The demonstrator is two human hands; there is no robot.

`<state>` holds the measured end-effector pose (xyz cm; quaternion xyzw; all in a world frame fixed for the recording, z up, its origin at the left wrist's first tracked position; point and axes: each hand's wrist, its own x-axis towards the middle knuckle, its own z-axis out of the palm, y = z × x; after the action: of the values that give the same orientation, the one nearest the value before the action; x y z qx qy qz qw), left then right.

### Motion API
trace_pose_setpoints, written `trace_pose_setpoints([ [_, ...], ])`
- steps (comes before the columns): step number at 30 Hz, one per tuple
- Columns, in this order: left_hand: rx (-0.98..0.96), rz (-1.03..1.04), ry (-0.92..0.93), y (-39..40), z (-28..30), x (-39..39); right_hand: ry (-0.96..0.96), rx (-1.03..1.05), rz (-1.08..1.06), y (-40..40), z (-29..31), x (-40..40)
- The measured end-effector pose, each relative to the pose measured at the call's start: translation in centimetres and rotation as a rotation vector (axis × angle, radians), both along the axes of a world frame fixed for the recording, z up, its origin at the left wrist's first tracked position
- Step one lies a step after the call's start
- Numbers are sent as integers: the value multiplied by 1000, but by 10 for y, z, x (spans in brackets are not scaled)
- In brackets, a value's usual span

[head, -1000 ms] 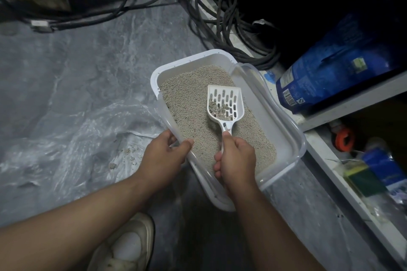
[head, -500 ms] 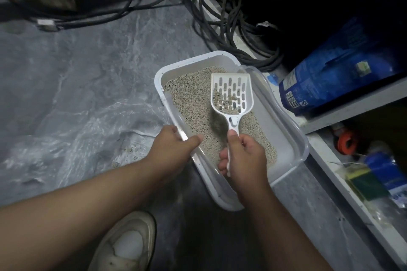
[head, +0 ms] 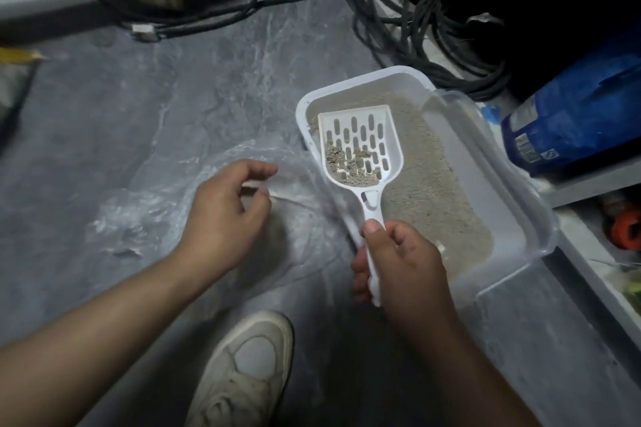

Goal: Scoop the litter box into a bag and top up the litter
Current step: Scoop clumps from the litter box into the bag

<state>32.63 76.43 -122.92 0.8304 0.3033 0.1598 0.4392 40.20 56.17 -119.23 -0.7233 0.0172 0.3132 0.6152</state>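
A white litter box [head: 541, 229] with grey litter [head: 433, 191] sits on the floor at the right. My right hand [head: 406, 263] grips the handle of a white slotted scoop [head: 392, 135], held above the box's left rim with grey clumps [head: 350, 163] lying in it. A clear plastic bag [head: 138, 215] lies crumpled on the floor to the left of the box. Over the bag hovers my left hand [head: 222, 211], fingers loosely curled, the thumb tip next to a fold of the bag. No firm hold on the plastic shows.
A blue litter sack [head: 572, 121] lies on a low shelf at the right. Black cables [head: 433, 28] are coiled behind the box. My white shoe [head: 249, 367] stands on the grey floor below my hands. Small items sit on the lower shelf at the right edge.
My left hand has let go of the box's rim and moved left over the bag. My right hand has lifted the scoop with clumps out of the litter and toward the left rim.
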Motion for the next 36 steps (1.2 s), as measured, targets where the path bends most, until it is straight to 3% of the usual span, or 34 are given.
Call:
trace_pose_setpoints([
  [3, 306, -68, 54, 28, -9, -15, -12, -34, 97, 4, -12, -18],
  [5, 353, -81, 144, 43, -15, -22, -44, -86, 172, 5, -22, -28],
  [11, 207, -75, 361, 60, -29, -35, -263, -326, 398, 10, -48, -49],
  [19, 152, -61, 336, 61, -39, -35, -418, -638, 582, 34, -60, -54],
  [36, 149, -53, 291, 56, -38, -35, -620, -751, 579, 29, -67, -57],
])
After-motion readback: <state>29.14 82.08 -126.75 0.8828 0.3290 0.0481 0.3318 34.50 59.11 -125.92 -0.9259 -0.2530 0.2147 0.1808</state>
